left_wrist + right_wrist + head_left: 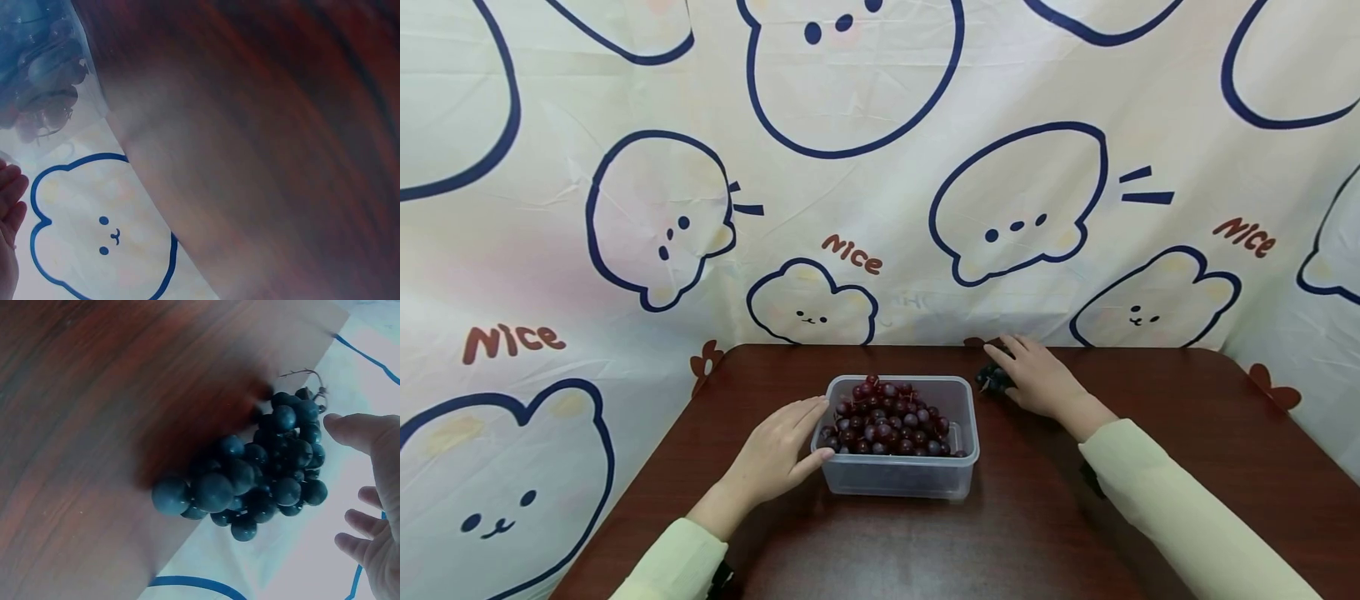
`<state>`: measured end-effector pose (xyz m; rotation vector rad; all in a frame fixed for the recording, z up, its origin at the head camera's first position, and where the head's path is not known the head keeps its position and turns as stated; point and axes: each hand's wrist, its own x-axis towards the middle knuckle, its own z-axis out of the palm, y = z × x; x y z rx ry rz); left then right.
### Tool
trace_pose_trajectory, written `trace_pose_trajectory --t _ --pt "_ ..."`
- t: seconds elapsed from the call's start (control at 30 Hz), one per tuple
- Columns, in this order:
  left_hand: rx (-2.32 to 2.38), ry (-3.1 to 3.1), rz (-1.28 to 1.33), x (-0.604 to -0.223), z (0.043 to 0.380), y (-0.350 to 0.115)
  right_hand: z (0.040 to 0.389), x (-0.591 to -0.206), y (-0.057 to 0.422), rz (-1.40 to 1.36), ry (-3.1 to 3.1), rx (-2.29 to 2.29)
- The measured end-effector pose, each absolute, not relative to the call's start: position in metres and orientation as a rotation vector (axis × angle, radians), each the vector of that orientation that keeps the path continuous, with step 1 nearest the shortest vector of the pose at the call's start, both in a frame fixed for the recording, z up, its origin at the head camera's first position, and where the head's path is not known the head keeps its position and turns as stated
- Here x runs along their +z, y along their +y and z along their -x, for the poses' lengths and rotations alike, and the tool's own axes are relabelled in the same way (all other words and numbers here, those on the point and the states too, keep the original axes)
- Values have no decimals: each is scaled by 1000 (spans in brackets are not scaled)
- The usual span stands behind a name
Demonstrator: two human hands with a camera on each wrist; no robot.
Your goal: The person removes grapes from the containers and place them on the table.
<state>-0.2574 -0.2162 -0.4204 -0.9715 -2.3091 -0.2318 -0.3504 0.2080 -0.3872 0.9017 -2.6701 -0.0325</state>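
A clear plastic container (897, 479) stands on the table, part filled with a heap of red grapes (891, 423). At its left side is my left hand (782, 446), fingers extended along the wall and thumb near the front left corner; the left wrist view shows only some fingertips at the edge. Right of the container, toward the back, a bunch of dark grapes (262, 469) lies on the table, its brown stem showing. My right hand (1037, 375) is beside that bunch, partly covering it in the head view. In the right wrist view, thumb and fingers are spread and nothing is gripped.
The brown wooden table (880, 550) reaches back to a pale curtain (895, 192) printed with blue cartoon outlines. This cloth also hangs along the left and right sides. The dark grapes lie close to the table's back edge.
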Motion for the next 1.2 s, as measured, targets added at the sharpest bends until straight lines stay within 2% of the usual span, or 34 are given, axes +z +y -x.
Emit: trace_pose_trajectory --t 0.8,1.2 --pt "-222 -2261 985 -420 258 -215 327 -367 213 -942 -2523 190" --pt "-202 -2249 996 -419 258 -215 307 -357 189 -1084 -2366 327"
